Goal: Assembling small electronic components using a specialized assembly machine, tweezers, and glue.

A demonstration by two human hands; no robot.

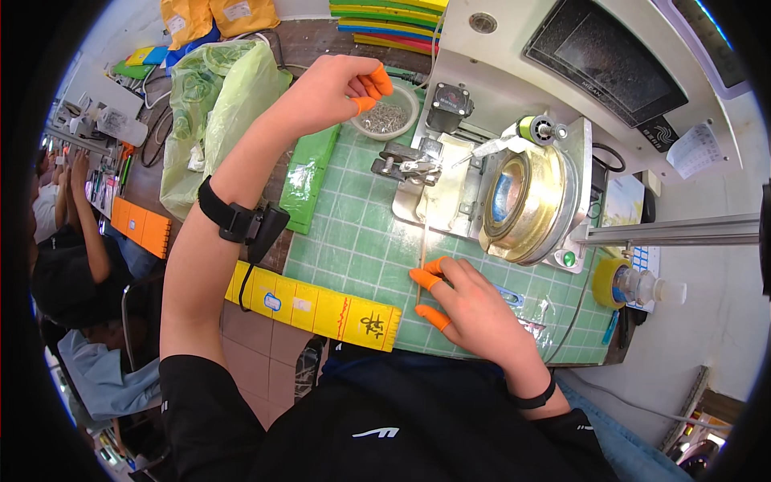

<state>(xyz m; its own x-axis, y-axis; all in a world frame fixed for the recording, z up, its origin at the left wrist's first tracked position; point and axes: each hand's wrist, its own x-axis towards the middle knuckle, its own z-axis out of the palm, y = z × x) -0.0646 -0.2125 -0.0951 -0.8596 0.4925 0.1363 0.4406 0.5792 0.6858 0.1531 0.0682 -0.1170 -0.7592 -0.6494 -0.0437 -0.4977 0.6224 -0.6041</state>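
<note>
My left hand [341,90], with orange finger cots on its tips, is raised by the rim of a round pale dish [385,120] of small metal pieces. Its fingers are pinched together; whatever they hold is too small to make out. Low on the green gridded mat, my right hand [474,305] also wears orange cots. Its fingertips are on a thin pale strip [423,241] that runs up to the bench machine [434,207]. Above that strip is a metal clamp mechanism [409,163]. Right of the clamp stands a round brass-coloured reel [522,205].
A yellow strip board [321,309] lies along the mat's front edge, and a green tray [309,177] lies left of the dish. A pale green plastic bag [217,112] sits farther left. Yellow tape [610,283] stands at the right. Other people sit at far left.
</note>
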